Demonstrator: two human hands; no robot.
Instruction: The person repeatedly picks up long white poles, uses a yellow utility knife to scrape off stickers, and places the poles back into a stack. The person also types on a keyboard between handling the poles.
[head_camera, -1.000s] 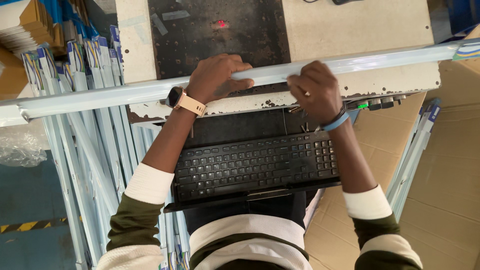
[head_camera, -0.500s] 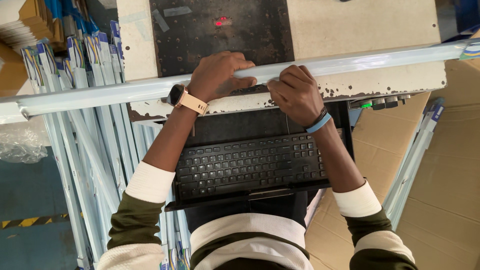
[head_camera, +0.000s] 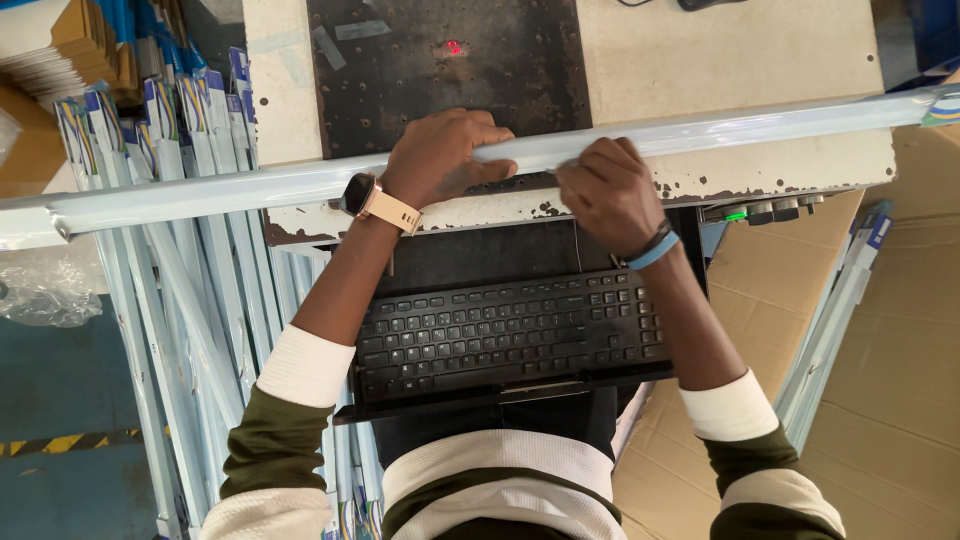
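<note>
Light tube (head_camera: 750, 125), long and pale, lies crosswise over the near edge of the worn cream worktable (head_camera: 720, 60), running from the left frame edge to the right one, right end slightly higher. From my feed: left hand (head_camera: 440, 155) is wrapped over the tube near its middle, fingers curled around the far side, thumb on the near side, so it's gripping the tube. Right hand (head_camera: 605, 190) is just beside it on the same tube, fingers clenched over the top, also grasping it. The two hands are near each other but not touching. Left wrist has a smartwatch (head_camera: 362, 195) on a pinkish strap, right wrist a blue band (head_camera: 655, 250). Tube's right end carries a coloured label or cap (head_camera: 945, 105); can't make out detail. Behind the hands, a dark perforated metal plate (head_camera: 450, 70) is set into the table, with a small red light spot (head_camera: 453, 47) on it. Below the table edge sits a black keyboard (head_camera: 510, 335) on a pull-out tray, under my forearms, untouched. Small green indicator light (head_camera: 735, 214) under the table lip on the right. To the left, a stack of similar tubes in sleeves (head_camera: 190, 250) leans upright against the floor; a few more (head_camera: 835, 320) on the right beside flattened brown cardboard (head_camera: 890, 360).
</note>
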